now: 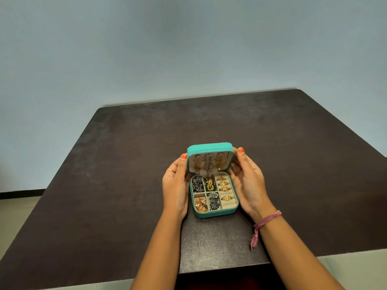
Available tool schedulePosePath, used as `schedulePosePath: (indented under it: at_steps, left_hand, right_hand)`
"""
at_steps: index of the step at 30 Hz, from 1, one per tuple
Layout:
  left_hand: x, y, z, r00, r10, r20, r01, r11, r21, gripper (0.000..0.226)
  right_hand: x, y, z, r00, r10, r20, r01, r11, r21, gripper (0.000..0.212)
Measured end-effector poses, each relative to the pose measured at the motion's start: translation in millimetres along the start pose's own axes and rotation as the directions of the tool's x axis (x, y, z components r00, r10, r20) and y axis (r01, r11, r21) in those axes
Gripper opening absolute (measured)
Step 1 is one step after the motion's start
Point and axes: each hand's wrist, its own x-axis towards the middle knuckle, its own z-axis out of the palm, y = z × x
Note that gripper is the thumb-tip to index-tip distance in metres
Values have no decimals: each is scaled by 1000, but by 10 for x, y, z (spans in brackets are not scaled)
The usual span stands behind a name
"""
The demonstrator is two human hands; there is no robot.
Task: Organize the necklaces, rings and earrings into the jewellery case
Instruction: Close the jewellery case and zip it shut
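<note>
Nearest the camera, both forearms come in from the bottom edge over the near side of the dark table [125,164]. The right wrist has a pink thread band [267,220] with a little tassel hanging off it.

Next up are the hands, with the teal case [215,212] sitting right between them, base flat on the table. The left hand [174,185] is against the case's left side, palm turned in, fingers running up along the lid's left edge with an orange-painted fingertip beside the top left corner. There's a gold ring on one finger. The right hand [248,181] mirrors it on the right side, fingers reaching up to the lid's right edge, orange nail by the top right corner, a thin ring on a finger. Both hands look like they're holding the lid [210,147] by its sides with lightly curled fingers, and the lid stands tilted up from the base.

Inside the base, the near left pocket has rose-gold earrings [200,204], and just right of that is a dark silver piece [214,201]. The far left pocket holds dark grey pieces [197,183], and the far middle pocket a gold and green piece [209,184]. The right column is ring rolls with gold rings [224,189] tucked in, four that I can count.

Further back, a chain necklace [208,163] hangs down the inside of the lid. Other bits in there are too blurry to make out.

Behind it all is more table, then a plain blue-grey wall [188,49].
</note>
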Motion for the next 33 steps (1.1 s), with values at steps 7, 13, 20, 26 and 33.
schedulePosePath:
  at_steps: [7,13,20,26,33]
  left_hand:
    - [-121,-17,-73,1000,14,28,-17,994,111,45]
    - [-219,-41,-104,999,41,19,-44,977,208,26]
    - [-252,-40,-104,999,45,24,-50,966,253,24]
    - [-174,17,-129,991,8,133,-59,922,382,42]
    - [74,275,-250,862,-153,482,-409,349,843,60]
  right_hand:
    - [-62,-5,-44,1000,20,12,-19,999,-50,20]
    - [-77,17,-90,997,81,12,-78,986,-145,28]
    - [-118,37,-110,997,76,31,-64,954,-293,22]
    - [-135,-2,-241,987,22,159,67,843,-534,22]
    - [-148,-101,-332,918,85,386,278,555,-784,43]
